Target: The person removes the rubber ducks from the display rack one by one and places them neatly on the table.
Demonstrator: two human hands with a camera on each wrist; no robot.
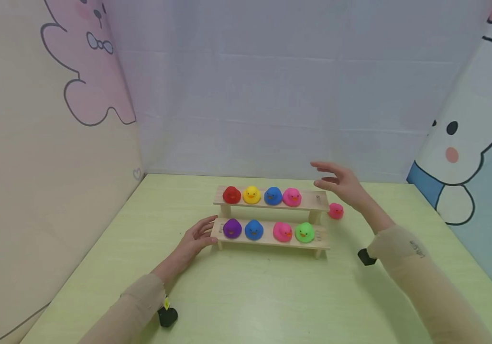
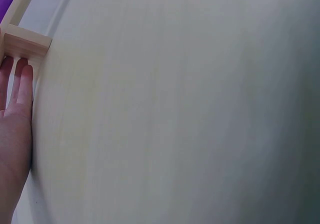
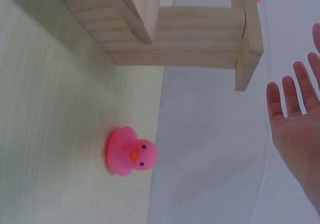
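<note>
A two-tier wooden rack holds rubber ducks. On its upper board sit a red duck, a yellow duck, a blue duck and a pink duck. The lower board bears a purple duck, a second blue duck, another pink duck and a green duck. My left hand rests at the rack's left end, fingertips by its leg. Raised above the upper board's right end, my right hand has its fingers extended and holds nothing.
One more pink duck lies on the table just right of the rack. A pale curtain hangs behind the table, and printed side panels flank it.
</note>
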